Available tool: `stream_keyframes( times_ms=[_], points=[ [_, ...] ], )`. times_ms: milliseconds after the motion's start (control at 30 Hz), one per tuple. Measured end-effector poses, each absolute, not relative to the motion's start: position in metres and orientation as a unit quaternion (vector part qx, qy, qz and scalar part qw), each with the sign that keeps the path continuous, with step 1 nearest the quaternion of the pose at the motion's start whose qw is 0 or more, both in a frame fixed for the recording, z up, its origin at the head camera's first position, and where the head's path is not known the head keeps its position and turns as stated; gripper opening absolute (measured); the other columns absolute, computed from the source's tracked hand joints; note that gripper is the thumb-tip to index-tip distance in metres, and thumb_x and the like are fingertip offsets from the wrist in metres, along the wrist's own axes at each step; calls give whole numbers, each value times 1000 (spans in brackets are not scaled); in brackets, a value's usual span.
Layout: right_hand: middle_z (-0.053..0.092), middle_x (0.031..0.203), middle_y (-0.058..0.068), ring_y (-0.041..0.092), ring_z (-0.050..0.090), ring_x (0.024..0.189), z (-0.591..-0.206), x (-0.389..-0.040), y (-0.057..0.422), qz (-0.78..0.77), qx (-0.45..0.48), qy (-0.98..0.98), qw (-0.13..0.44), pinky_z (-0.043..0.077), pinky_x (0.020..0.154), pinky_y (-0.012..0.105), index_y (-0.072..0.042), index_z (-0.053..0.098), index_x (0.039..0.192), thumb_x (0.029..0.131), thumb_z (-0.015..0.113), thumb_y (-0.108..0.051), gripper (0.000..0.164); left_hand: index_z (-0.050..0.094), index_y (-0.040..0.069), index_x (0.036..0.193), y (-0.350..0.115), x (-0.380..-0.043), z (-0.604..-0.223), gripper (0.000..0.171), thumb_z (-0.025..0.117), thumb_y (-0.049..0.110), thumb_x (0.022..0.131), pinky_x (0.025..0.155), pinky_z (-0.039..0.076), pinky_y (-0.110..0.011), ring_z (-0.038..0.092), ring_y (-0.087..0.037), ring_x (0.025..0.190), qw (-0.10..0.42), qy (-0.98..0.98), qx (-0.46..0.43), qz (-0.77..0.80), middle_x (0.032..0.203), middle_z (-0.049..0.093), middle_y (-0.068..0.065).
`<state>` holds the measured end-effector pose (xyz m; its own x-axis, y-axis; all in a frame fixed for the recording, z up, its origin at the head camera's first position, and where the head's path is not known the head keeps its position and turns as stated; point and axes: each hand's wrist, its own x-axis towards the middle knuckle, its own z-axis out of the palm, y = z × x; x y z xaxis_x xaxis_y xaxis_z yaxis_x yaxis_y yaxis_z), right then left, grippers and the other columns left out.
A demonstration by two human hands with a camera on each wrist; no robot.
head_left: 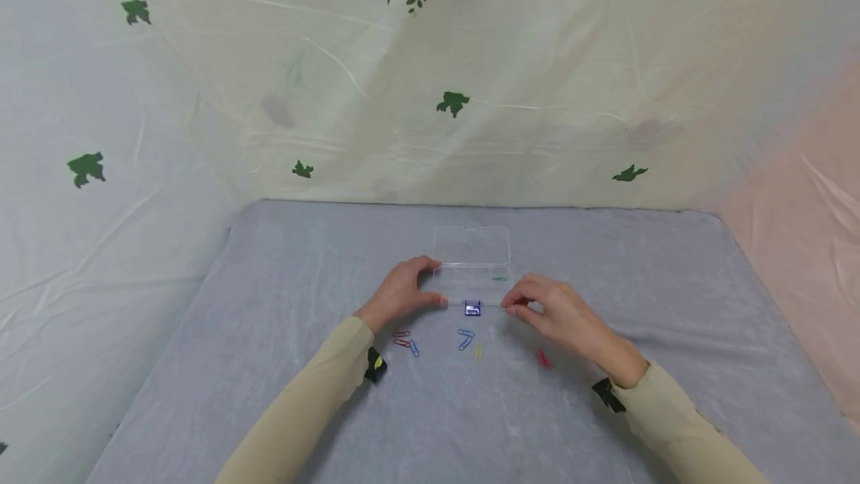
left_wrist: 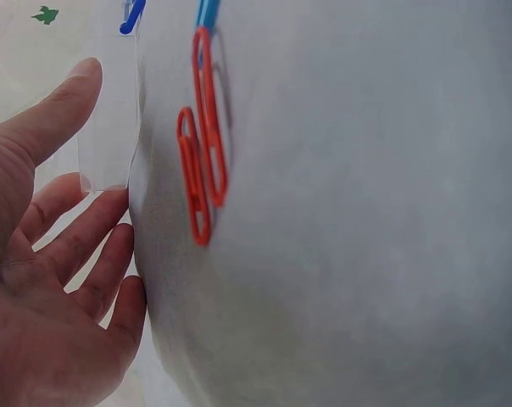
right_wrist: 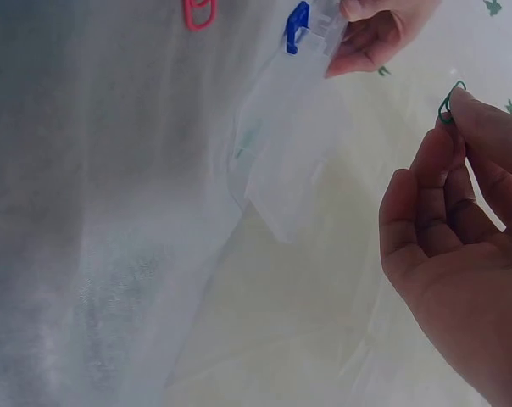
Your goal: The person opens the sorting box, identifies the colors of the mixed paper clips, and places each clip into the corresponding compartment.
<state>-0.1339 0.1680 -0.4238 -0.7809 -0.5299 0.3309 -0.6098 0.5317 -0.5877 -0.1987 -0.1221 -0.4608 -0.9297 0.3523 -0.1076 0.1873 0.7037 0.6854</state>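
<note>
A clear plastic box (head_left: 463,286) lies on the cloth with its lid (head_left: 472,246) raised behind and a blue latch (head_left: 472,308) at the front. One green paper clip (head_left: 499,279) is in its right compartment. My left hand (head_left: 401,291) holds the box's left end, thumb at the front and fingers toward the back. Beside the front right corner, my right hand (head_left: 558,312) pinches another green paper clip (right_wrist: 445,110) between thumb and index finger; the right wrist view shows it best.
In front of the box lie red paper clips (head_left: 401,342), a blue one (head_left: 413,349), more blue paper clips (head_left: 466,340), a yellow one (head_left: 478,353) and, at the right, pinkish-red clips (head_left: 543,358). Grey cloth (head_left: 376,432) covers the table, and a patterned curtain (head_left: 376,133) hangs behind.
</note>
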Motion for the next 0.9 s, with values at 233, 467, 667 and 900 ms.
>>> stream_keyframes(
  times_ms=[233,467,667,900],
  points=[
    [70,95,-9,6,66,87,-423,-134,169,369,308,-875,61,61,75,40,-10,77,98,87,81,2,17,60,6,140,-122,-199,-460,68,90,25,82,116,40,-45,55,-30,133,116,915,148,357,139,63,-13],
    [71,97,-6,10,68,89,-423,-138,171,373,286,-880,69,61,78,42,-9,77,99,87,80,3,17,60,5,140,-122,-199,-461,68,90,25,82,116,40,-44,55,-31,132,113,915,152,357,139,63,-13],
    [71,97,-5,11,67,88,-422,-144,171,374,278,-881,83,61,76,42,-8,77,98,89,79,3,15,61,6,140,-123,-199,-461,68,90,25,82,116,41,-44,56,-31,132,109,915,155,355,138,63,-13],
    [72,96,-4,16,69,88,-420,-151,170,373,263,-884,101,60,77,44,-8,77,97,90,78,0,11,60,6,140,-122,-198,-460,68,90,24,82,117,39,-44,54,-31,135,112,915,150,357,141,62,-13]
  ],
)
